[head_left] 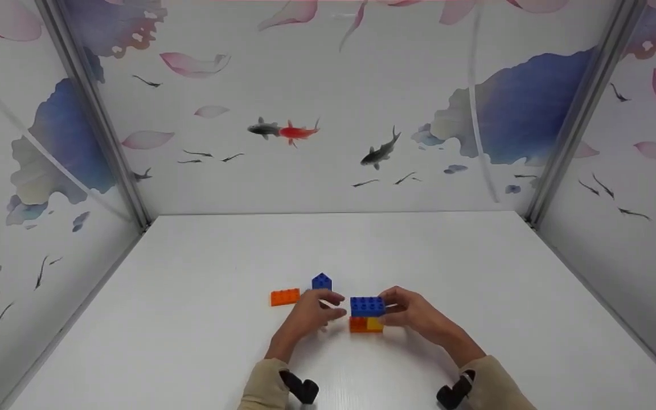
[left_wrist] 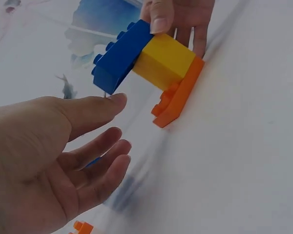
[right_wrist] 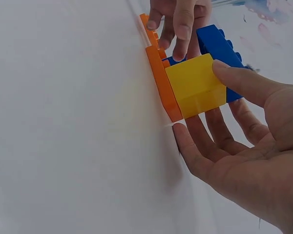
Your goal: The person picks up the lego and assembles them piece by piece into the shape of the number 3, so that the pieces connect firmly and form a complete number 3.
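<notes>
Between the hands stands a small stack of toy building bricks. An orange plate (left_wrist: 181,100) forms its base, a yellow brick (right_wrist: 198,85) rises from one end, and a studded blue brick (head_left: 367,306) lies across the top, overhanging. My right hand (head_left: 416,314) holds the stack at its yellow end, thumb on the near side near the blue-yellow joint, fingers round the other side. My left hand (head_left: 312,312) hovers at the left with fingers loosely bent and nothing in them. Its thumb tip is close to the overhanging blue end in the left wrist view.
On the white table (head_left: 208,341), a loose orange brick (head_left: 285,296) lies left of the left hand. A blue brick with a pointed outline (head_left: 322,281) sits just behind that hand, partly covered by it. Printed panels (head_left: 328,188) wall the table at the back and sides.
</notes>
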Tool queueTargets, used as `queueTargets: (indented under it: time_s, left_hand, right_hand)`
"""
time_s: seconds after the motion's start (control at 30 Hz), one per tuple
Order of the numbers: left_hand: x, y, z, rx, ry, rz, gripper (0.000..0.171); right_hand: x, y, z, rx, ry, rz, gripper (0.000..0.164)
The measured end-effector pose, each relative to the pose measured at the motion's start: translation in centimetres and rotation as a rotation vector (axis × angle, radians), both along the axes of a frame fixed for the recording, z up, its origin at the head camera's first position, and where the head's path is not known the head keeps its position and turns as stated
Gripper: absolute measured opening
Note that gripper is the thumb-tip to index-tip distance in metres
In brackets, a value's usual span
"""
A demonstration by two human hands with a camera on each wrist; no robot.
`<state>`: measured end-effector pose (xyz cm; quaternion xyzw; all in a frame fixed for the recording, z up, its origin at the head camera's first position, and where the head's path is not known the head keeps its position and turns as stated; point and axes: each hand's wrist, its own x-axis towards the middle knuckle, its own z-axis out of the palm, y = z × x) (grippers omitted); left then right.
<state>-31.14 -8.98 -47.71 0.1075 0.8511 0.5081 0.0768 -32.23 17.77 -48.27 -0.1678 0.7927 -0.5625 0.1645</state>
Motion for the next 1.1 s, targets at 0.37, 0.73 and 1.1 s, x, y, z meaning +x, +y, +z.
queueTargets:
  time_s: [0.37,0.73,1.1]
  left_hand:
    - [-1.3,-1.6,-1.1,0.187,0.131,0.373,0.033]
    - [-1.3,-0.9,-1.6,0.193,0.164,0.447,0.057]
    - [-2.7,0.8,-1.8,0.146,0.121,0.471,0.068]
  right_hand:
    - [-0.2,0.0,-0.1,-0.006,0.002,-0.009,0.039]
    - [0.1,0.1,0.0,-0.004,0.002,-0.016,0.041]
    - [0.1,0.0,0.0,-0.014,-0.008,-0.001,0.041]
